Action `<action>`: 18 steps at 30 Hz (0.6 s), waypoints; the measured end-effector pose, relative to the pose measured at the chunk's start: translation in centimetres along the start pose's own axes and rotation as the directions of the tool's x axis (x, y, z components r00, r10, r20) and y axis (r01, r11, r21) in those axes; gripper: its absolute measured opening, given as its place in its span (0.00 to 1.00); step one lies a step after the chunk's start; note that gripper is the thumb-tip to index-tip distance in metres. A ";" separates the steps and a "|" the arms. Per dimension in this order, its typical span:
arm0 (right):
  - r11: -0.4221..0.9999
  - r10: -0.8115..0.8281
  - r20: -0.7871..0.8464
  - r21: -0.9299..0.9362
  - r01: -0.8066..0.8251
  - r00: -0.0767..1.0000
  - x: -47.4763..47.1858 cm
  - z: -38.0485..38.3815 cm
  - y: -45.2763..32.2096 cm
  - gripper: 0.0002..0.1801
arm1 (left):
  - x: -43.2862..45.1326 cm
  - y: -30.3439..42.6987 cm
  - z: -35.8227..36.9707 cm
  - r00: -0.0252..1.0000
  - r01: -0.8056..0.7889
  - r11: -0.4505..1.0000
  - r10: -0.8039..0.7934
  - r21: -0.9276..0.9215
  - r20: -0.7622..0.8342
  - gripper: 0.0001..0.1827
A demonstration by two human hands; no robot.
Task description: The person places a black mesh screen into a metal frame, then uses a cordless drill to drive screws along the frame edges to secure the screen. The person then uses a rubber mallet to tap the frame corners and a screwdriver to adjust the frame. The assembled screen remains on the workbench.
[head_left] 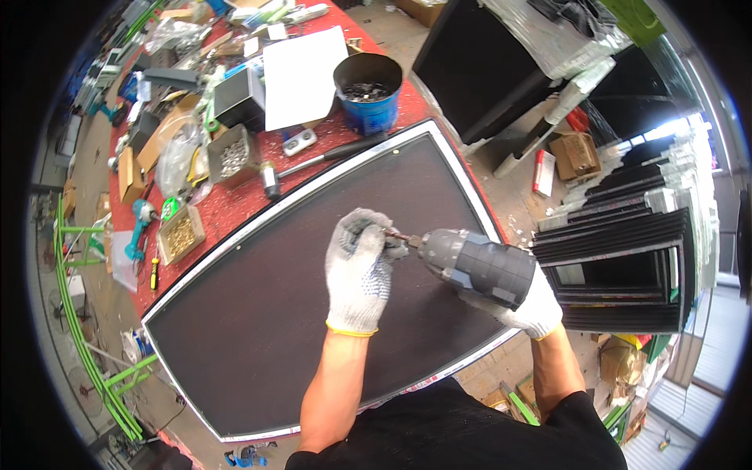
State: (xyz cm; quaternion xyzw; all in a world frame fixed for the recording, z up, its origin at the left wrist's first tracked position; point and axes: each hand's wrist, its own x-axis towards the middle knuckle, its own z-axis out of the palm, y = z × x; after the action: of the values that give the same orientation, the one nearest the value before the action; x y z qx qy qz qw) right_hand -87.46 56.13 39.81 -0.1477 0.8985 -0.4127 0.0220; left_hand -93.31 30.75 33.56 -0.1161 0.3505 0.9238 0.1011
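A grey power drill [479, 264] points left, with my gloved right hand [531, 305] wrapped around its grip. From its chuck runs a thin reddish-brown bit [396, 235]. My left hand [359, 264], in a white knit glove with dotted palm, pinches at the tip of that bit; whether a screw sits there is too small to tell. Both hands are above a dark mesh screen panel [282, 311] in a white frame [235, 241], which lies on a red worktable [229, 202].
Along the table's far side are a blue bucket [369, 114], a white sheet [302, 79], a rubber mallet [270, 179], boxes of silver fasteners [234, 158] and brass-coloured screws [180, 235], and a teal drill [139, 226]. Stacked black frames [617, 276] stand to the right.
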 end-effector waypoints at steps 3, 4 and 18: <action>1.000 0.007 -0.021 0.008 -0.007 1.000 -0.2 0.2 -0.2 0.26 | 0.0 -0.3 0.3 0.998 0.025 0.997 -0.021 0.075 -0.051 0.11; 0.997 0.062 -0.021 0.052 -0.060 0.998 -0.3 0.1 -0.3 0.26 | 0.0 -0.5 0.5 0.997 0.053 0.999 -0.052 0.000 -0.060 0.11; 0.870 0.351 -0.153 -0.310 -0.382 0.924 4.5 -4.9 3.1 0.17 | 13.3 -8.3 1.3 0.885 -0.389 -0.403 0.087 0.829 0.458 0.30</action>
State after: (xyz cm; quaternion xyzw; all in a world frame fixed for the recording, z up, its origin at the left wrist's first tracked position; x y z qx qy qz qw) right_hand -93.35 60.33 41.07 0.0433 0.9670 -0.2490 0.0332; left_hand -103.92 39.14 25.52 0.1829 0.9512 0.2475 -0.0230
